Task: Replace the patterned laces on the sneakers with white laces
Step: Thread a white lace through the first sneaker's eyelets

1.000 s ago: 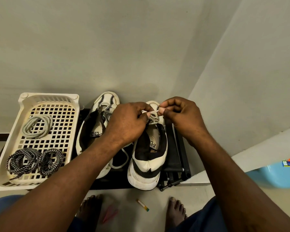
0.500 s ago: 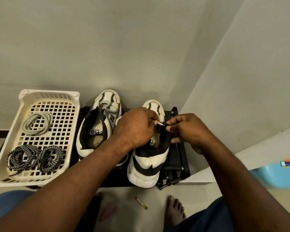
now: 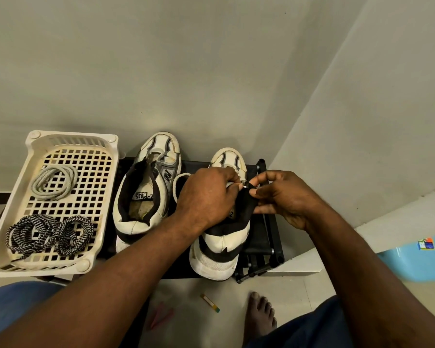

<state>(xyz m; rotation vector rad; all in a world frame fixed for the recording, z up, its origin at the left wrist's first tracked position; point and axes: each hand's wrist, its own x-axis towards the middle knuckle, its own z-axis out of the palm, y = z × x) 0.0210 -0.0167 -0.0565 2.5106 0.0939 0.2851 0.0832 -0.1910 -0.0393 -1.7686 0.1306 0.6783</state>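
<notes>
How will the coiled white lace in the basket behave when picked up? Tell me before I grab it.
Likely floppy: the white lace lies in loose, soft loops. Probably very light, a thin cord on the basket grid. Its coil looks untied, so it may unravel and dangle.

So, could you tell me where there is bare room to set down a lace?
Free: in the basket, the grid right of the white lace coil, above the patterned laces. Crowded: the bench, with the open sneaker and the second sneaker held by left hand and right hand.
</notes>
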